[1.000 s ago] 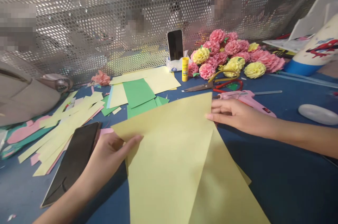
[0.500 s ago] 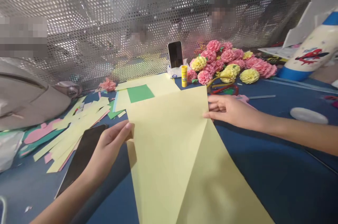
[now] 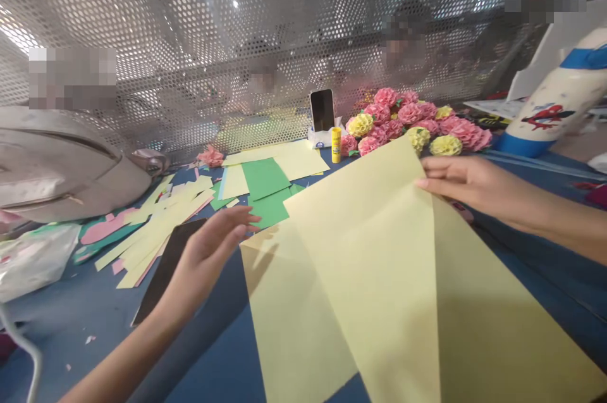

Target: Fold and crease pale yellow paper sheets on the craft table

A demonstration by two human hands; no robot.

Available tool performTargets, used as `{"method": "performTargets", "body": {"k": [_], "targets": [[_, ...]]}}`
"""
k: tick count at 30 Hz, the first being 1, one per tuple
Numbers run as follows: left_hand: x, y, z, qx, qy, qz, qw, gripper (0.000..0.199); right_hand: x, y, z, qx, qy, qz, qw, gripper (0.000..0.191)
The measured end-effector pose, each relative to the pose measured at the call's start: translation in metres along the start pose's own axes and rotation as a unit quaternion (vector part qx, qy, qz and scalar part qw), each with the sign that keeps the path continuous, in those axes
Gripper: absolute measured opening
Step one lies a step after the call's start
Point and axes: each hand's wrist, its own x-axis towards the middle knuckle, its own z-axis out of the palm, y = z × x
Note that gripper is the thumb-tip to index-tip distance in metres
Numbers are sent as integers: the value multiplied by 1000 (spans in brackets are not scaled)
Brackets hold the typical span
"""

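My right hand pinches the upper right corner of a large pale yellow paper sheet, lifting it off the table at a slant. A bend runs down the sheet below that hand, with a broad flap to its right. Underneath, towards the left, lies another layer of yellow paper; whether it belongs to the same sheet I cannot tell. My left hand hovers beside that layer's upper left corner, fingers stretched out and holding nothing. Green paper pieces lie just beyond its fingertips.
Yellow paper strips and a dark phone lie left. Behind stand a glue stick, a propped phone and pink and yellow paper flowers. A bottle stands right, a bag left. Perforated metal closes the back.
My left hand has let go of the paper's left edge. My right hand has carried the sheet up and right, uncovering the yellow layer beneath and more green paper.
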Motion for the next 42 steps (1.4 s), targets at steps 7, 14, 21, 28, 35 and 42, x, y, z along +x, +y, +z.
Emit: {"method": "performTargets", "body": {"k": [7, 14, 21, 28, 35, 42], "targets": [[-9, 11, 36, -55, -64, -19, 996, 79, 1, -6, 26, 111, -124, 35, 985, 49], [-4, 18, 32, -29, 65, -3, 997, 85, 3, 0, 35, 126, -122, 29, 984, 60], [-20, 22, 49, -120, 68, -67, 988, 81, 4, 0, 43, 98, -1, -60, 993, 50], [-37, 30, 58, -178, 33, -172, 968, 81, 2, -8, 45, 59, 53, -104, 991, 28], [-25, 25, 42, -60, 132, -99, 984, 35, -6, -19, 37, 75, 14, -67, 995, 44], [-23, 50, 41, -98, 149, -13, 984, 31, -4, -25, 26, 157, 32, -44, 986, 43]]}}
